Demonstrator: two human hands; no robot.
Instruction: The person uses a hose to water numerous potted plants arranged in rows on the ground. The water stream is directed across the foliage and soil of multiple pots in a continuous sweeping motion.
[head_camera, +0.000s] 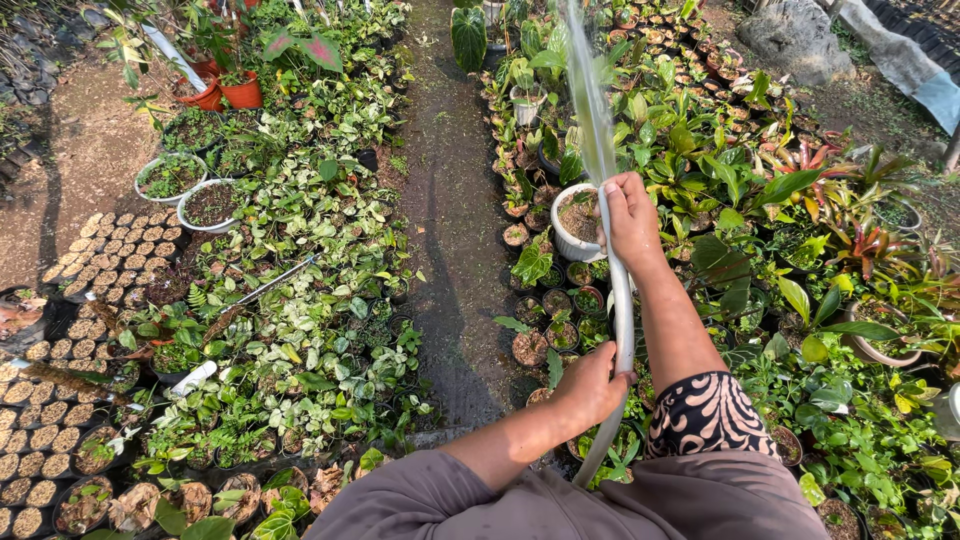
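Observation:
A pale grey-white hose (622, 310) runs up from the lower middle of the head view. My right hand (630, 215) is shut on its end, thumb near the mouth, and a fan of water (590, 90) sprays upward and away over the potted plants. My left hand (592, 382) grips the same hose lower down, near my body. Just beyond the right hand stands a white pot (570, 225) filled with soil, among many small potted green plants (560, 330).
A wet dirt path (450, 200) runs between two beds of potted plants. Left bed: leafy pots (300, 300), white bowls (210, 205), orange pots (240, 92), rows of small soil-filled pots (50, 420). Right bed: dense foliage (800, 250), a large rock (795, 35).

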